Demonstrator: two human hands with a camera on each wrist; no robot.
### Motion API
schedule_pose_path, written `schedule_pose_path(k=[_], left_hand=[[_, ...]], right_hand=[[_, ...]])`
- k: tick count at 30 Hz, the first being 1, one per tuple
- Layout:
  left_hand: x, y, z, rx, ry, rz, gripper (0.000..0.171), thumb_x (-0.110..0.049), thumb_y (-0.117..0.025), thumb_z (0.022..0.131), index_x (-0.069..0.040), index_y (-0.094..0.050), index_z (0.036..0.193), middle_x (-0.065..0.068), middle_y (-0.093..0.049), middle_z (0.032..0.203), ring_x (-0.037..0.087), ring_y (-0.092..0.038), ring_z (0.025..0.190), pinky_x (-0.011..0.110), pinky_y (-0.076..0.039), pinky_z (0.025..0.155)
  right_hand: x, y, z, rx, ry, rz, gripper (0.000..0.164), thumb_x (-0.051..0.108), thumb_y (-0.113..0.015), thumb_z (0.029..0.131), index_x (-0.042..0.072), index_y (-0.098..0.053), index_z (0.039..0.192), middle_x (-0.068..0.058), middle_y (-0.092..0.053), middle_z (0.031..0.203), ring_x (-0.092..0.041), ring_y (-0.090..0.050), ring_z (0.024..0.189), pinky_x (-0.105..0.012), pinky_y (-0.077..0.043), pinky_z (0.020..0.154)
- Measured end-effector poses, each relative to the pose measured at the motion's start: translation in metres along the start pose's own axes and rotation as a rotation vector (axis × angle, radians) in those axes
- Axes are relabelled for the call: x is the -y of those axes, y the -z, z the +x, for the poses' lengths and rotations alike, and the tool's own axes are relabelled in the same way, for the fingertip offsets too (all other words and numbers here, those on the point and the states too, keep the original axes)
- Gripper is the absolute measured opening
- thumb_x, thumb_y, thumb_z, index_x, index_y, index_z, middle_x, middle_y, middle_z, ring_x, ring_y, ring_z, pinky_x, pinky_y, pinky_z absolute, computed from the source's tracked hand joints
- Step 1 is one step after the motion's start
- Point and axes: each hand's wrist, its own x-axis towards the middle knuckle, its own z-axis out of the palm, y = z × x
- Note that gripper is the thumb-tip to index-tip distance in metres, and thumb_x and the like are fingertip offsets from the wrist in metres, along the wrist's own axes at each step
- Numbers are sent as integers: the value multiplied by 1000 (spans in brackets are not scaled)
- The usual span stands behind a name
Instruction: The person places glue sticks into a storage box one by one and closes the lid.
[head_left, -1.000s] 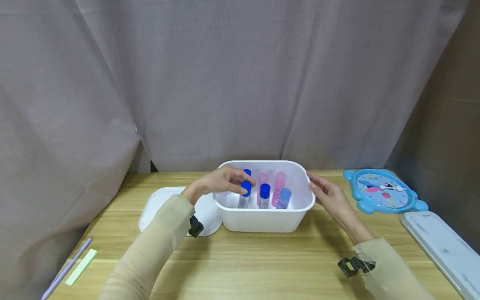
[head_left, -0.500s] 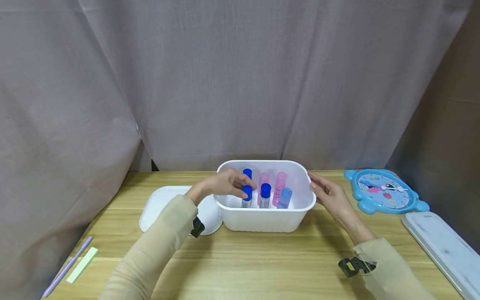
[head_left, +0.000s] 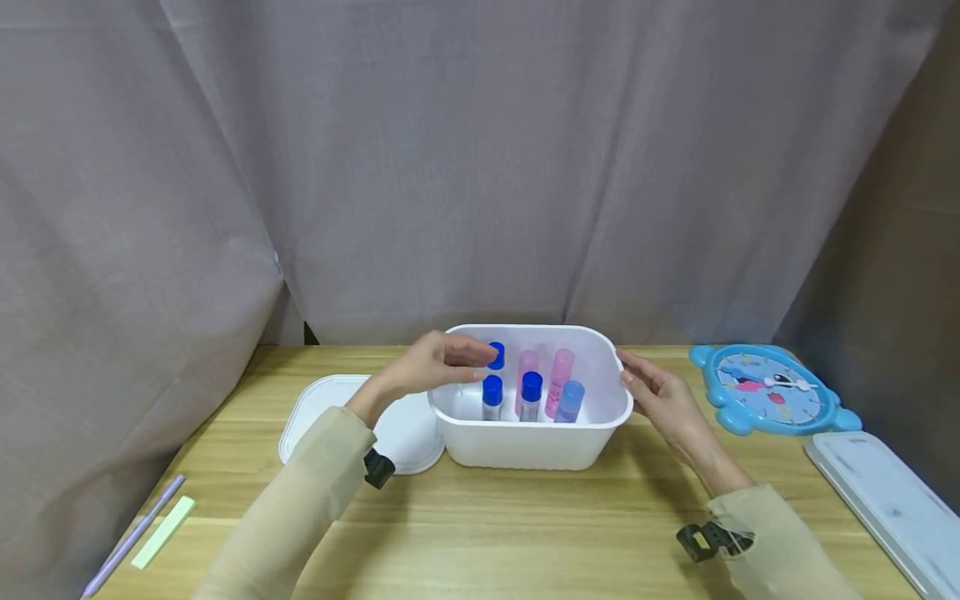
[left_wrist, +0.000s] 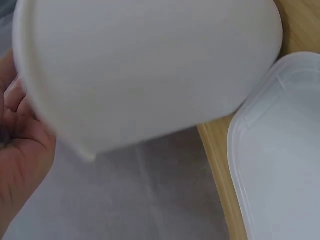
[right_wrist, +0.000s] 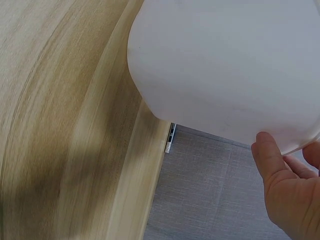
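Note:
A white plastic bin (head_left: 525, 446) stands on the table in the head view. Upright inside it are several capped tubes, among them a front-left clear tube with a blue cap (head_left: 492, 398), another blue-capped tube (head_left: 530, 397), a pink tube (head_left: 559, 383) and a light-blue tube (head_left: 570, 402). Over the bin's left end hovers my left hand (head_left: 438, 364), fingers extended and holding nothing, just above the front-left tube. My right hand (head_left: 662, 402) pinches the right end of the bin's rim; in the right wrist view a fingertip (right_wrist: 265, 142) presses its outer wall.
A white lid (head_left: 408, 433) lies left of the bin, partly under my left forearm. Farther left are a purple pen (head_left: 135, 533) and a pale green strip (head_left: 163, 533). At right lie a blue toy clock (head_left: 772, 387) and a white marbled case (head_left: 892, 500).
My left hand lowered the front-left blue-capped tube into the bin, let go of it and drew up and slightly left. My right hand stays at the rim.

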Motion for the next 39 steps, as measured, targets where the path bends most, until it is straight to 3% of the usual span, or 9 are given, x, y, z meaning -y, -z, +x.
schedule_pose_path(k=[4,7,10,14,17,20,25,32,39], left_hand=[[8,19,-32,-211,52,-143,36,-12,-61,92,2,-57,125,20,-60,124,23,-60,112,31,-50,93],[23,37,-58,-399,107,-299,42,-11,-59,93,6,-50,130,18,-60,124,14,-62,107,28,-50,92],[44,53,-85,-582,160,-401,48,-11,-56,95,10,-41,135,6,-65,117,5,-64,99,23,-50,90],[70,68,-118,-784,290,-397,52,-12,-55,95,10,-36,138,-17,-65,94,-3,-63,87,16,-51,84],[88,73,-137,-883,423,-337,53,-15,-56,95,8,-37,139,-19,-63,91,-8,-59,81,14,-50,80],[102,73,-150,-932,515,-258,51,-16,-56,95,7,-40,137,-9,-63,101,-11,-55,79,13,-50,80],[120,71,-162,-966,573,-156,46,-11,-55,94,11,-44,133,8,-62,111,-11,-51,74,12,-49,74],[130,67,-168,-892,703,-6,43,-11,-58,92,11,-49,127,23,-59,118,-7,-48,72,9,-44,62],[133,66,-171,-843,740,67,38,-3,-59,86,13,-55,120,24,-63,110,0,-52,73,10,-43,59]], right_hand=[[-2,-1,0,-5,22,-16,56,30,-43,101,0,-29,145,-25,-36,144,-3,-52,112,-17,-51,84],[-3,-1,1,-7,28,-17,57,31,-43,100,-1,-29,145,-26,-36,144,5,-52,107,-15,-51,83],[-4,0,1,-5,28,-15,57,31,-43,100,-1,-29,145,-27,-35,145,8,-51,105,-15,-51,82],[-6,1,1,-5,36,10,56,29,-43,101,-3,-28,145,-29,-34,144,14,-50,101,-16,-51,82],[-7,1,1,-4,40,29,56,27,-43,101,-4,-28,144,-30,-34,143,16,-49,99,-16,-51,81],[-8,1,2,-1,39,38,56,27,-43,101,-4,-28,144,-31,-33,143,16,-49,98,-15,-52,80],[-8,-1,3,9,49,49,57,27,-43,101,-5,-27,144,-33,-32,142,16,-50,99,-14,-52,80],[-8,-1,0,-6,51,32,58,30,-43,101,-5,-28,144,-33,-32,143,17,-50,98,-13,-51,79],[-8,-1,2,1,46,52,58,29,-43,100,-4,-27,145,-32,-29,144,17,-50,99,-13,-51,78]])
